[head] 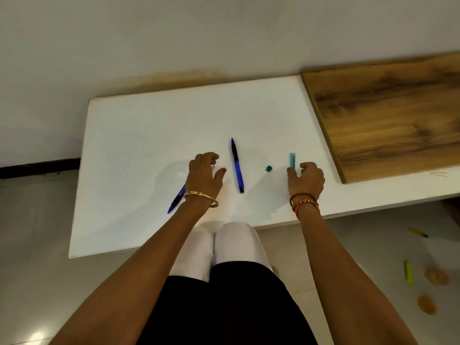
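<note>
On the white board (pixel 139 135), my left hand (pixel 204 174) rests with its fingers curled and the thumb out. It covers the far end of a blue pen (pixel 176 199) that sticks out near the wrist; whether the fingers grip it is hidden. A second blue pen (pixel 237 165) lies free just right of that hand. My right hand (pixel 307 180), loosely curled, has its fingertips at the near end of a teal stick (pixel 292 159) lying on the board. A small teal cap (pixel 268 168) sits between the free pen and the stick.
A brown wooden board (pixel 388 115) lies on the table to the right. My knees (pixel 219 245) are under the table's front edge. On the floor at the right lie a green marker (pixel 408 271), a yellow pen (pixel 418 232) and two round brown pieces (pixel 427 305).
</note>
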